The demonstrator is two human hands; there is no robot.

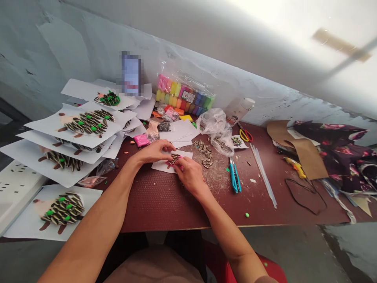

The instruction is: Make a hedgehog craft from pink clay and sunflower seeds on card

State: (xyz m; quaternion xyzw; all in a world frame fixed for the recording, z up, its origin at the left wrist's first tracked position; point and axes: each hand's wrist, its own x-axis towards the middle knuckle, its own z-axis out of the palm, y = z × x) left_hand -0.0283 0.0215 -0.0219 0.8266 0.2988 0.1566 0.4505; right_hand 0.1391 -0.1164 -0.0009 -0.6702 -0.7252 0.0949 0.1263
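In front of me a small white paper (161, 165) lies on the table, with a pink clay shape (170, 162) bearing striped sunflower seeds (175, 157). My left hand (156, 151) rests at the paper's left side, fingers curved and apart from the thumb. On the right, my right hand (190, 173) has its fingertips pressed together at the edge of the seeded clay; what they pinch is hidden. A loose pile of sunflower seeds (206, 153) lies just right of the paper, beside a clear plastic bag (216, 127) with more seeds.
Papers with seed hedgehogs (85, 124) are stacked at left. A pack of coloured clay (182, 96) leans on the wall behind a pink clay packet (141, 140). Rightward lie a blue utility knife (235, 177), scissors (246, 135), clear glue sticks (263, 175) and a yellow glue gun (297, 168).
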